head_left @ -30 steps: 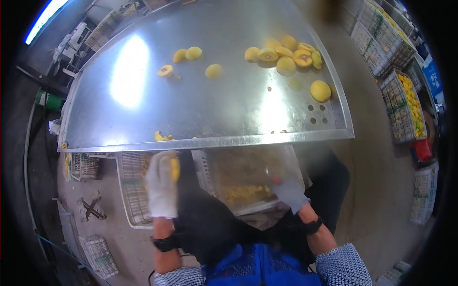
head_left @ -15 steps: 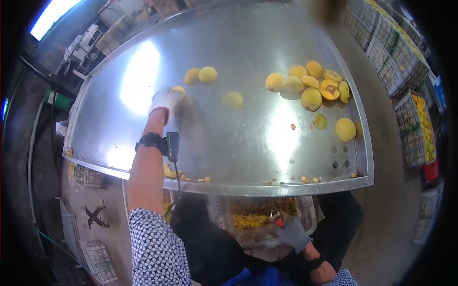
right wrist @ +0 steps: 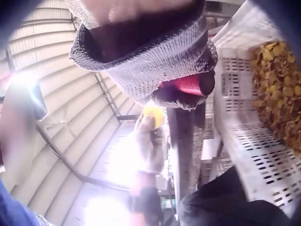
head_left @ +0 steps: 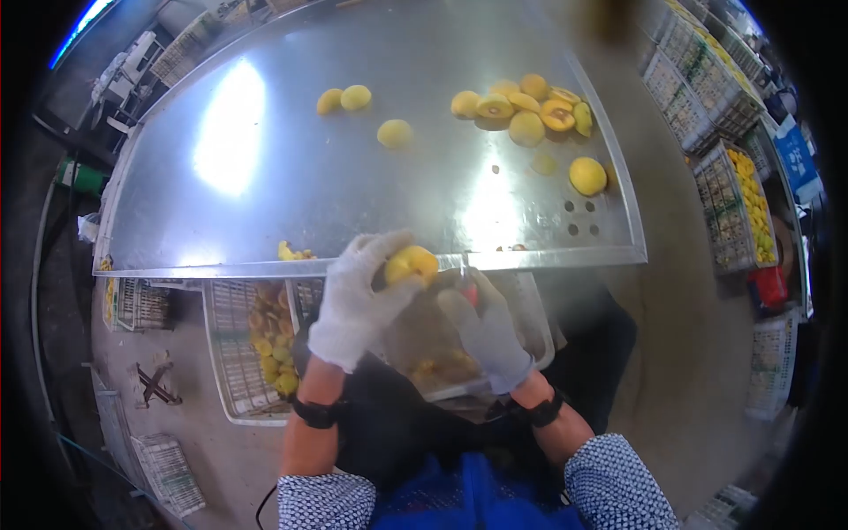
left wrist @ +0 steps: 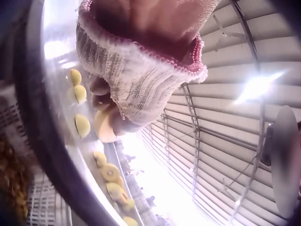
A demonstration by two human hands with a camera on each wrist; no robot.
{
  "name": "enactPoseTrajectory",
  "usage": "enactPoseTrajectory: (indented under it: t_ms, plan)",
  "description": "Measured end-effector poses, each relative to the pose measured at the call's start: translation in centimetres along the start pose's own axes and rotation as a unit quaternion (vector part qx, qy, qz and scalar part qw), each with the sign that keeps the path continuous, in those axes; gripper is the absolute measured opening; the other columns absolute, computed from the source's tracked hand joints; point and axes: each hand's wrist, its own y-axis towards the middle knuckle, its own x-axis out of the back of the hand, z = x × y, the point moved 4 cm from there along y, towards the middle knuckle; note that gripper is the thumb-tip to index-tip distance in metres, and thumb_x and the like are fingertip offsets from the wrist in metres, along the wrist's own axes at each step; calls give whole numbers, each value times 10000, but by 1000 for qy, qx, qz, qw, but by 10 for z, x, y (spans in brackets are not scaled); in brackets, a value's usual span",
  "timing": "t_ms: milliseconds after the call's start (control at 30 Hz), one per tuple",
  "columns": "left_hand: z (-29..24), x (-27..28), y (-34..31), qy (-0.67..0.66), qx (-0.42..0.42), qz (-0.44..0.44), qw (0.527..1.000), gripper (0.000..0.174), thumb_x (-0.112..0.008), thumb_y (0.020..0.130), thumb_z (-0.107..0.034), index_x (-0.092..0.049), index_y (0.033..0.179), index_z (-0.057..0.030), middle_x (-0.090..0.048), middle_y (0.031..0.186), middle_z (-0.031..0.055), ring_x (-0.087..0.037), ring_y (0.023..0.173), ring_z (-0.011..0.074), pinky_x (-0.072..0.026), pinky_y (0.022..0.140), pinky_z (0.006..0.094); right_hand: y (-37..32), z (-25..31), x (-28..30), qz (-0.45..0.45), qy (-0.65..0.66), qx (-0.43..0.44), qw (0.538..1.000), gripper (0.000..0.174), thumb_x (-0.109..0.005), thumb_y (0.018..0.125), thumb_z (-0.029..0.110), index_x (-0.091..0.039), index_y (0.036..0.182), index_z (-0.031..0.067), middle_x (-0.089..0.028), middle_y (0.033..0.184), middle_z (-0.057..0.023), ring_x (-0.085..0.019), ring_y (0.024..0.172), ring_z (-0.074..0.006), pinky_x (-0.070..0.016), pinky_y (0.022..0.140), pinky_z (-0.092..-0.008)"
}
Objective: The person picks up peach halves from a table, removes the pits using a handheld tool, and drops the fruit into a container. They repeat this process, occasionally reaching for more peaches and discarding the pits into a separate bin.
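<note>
My gloved left hand (head_left: 355, 299) holds a yellow peach half (head_left: 412, 265) between thumb and fingers, just over the table's front edge. In the left wrist view, the same peach half (left wrist: 104, 128) shows at the fingertips. Beside it, my gloved right hand (head_left: 491, 334) grips a red-handled tool (head_left: 469, 290) with a short metal end pointing up toward the table; the right wrist view shows its red handle (right wrist: 189, 85) inside the curled fingers. Hand and peach half stand a small gap apart from the tool. Peach halves (head_left: 526, 128) lie clustered on the table's right, with several loose ones (head_left: 394, 134) further left.
The metal table (head_left: 291, 203) has a raised rim and drain holes at its right corner. Below, a white crate (right wrist: 225, 101) holds yellow-brown scraps. Another crate (head_left: 231, 353) at the left contains peach pieces. Stacked crates (head_left: 698, 88) line the right side.
My left hand reached out over the table, took the leftmost peach half and brought it back to the front edge. The right hand rose from over the scrap crate with the tool.
</note>
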Motion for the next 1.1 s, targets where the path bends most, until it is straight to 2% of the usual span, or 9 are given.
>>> enactPoseTrajectory:
  t_ms: [100, 200, 233, 433, 533, 633, 733, 833, 1100]
  plan:
    - [2, -26, -26, -100, -15, -57, 993, 339, -656, 872, -144, -645, 1192, -34, -640, 1092, 102, -621, 1011, 204, -491, 892, 318, -17, 11, -4, 3, 61, -75, 995, 329, -666, 953, 309, -550, 1014, 8, -551, 740, -62, -511, 686, -140, -459, 628, -313]
    - [26, -65, -43, -373, 94, -108, 917, 317, -545, 1002, -292, -615, 1183, -41, -624, 1096, 63, -595, 1006, 166, -481, 891, 308, -23, -13, -8, -54, -14, 72, 996, 372, -656, 958, 350, -533, 1022, 5, -559, 740, -98, -515, 674, -167, -460, 613, -351]
    - [39, -79, -47, -392, 85, -120, 908, 433, -395, 1065, -419, -590, 1187, -52, -606, 1104, 38, -569, 992, 132, -479, 874, 295, -26, -13, -6, -60, -28, 85, 994, 369, -657, 957, 352, -530, 1014, 11, -573, 743, -115, -546, 667, -198, -464, 611, -372]
    - [42, -91, -52, -470, 103, -112, 869, 578, -357, 1045, -541, -603, 1209, -44, -620, 1114, 55, -582, 992, 144, -478, 882, 291, -40, 2, 0, 10, -200, 88, 976, 368, -644, 947, 377, -514, 996, 36, -641, 782, -206, -649, 740, -420, -482, 623, -482]
    - [44, -90, -44, -345, 115, -75, 928, 642, -340, 1030, -590, -631, 1188, -40, -644, 1100, 64, -591, 1006, 151, -473, 899, 300, -45, 4, 0, 55, -277, 53, 958, 368, -630, 943, 385, -517, 1008, 40, -656, 794, -215, -634, 781, -453, -487, 638, -513]
    - [20, -83, -46, -347, 133, -94, 924, 1007, -320, 799, -893, -642, 1150, -7, -651, 1087, 86, -617, 958, 172, -504, 880, 312, -41, -3, 1, 48, -316, 51, 946, 354, -618, 943, 374, -526, 1024, 41, -664, 794, -210, -648, 768, -435, -496, 646, -520]
    - [25, -88, -47, -350, 124, -104, 923, 991, -296, 826, -877, -658, 1109, 0, -658, 1072, 84, -617, 967, 175, -493, 895, 314, -39, -7, 1, 41, -337, 65, 938, 330, -615, 943, 347, -532, 1035, 41, -669, 786, -205, -654, 759, -428, -503, 647, -520]
    - [28, -89, -45, -261, 134, -123, 948, 310, -490, 977, -260, -668, 1096, -35, -690, 1076, 139, -653, 997, 238, -495, 907, 320, -38, -15, 3, 24, -345, 78, 935, 321, -616, 940, 332, -537, 1042, 38, -671, 784, -205, -656, 747, -425, -506, 642, -518]
    - [23, -89, -39, -212, 57, -97, 971, 234, -629, 830, -9, -644, 1058, -59, -674, 988, 139, -663, 903, 302, -518, 824, 352, -32, -24, 5, 32, -353, 41, 934, 316, -624, 930, 329, -552, 1025, 36, -666, 766, -217, -652, 733, -431, -510, 644, -525]
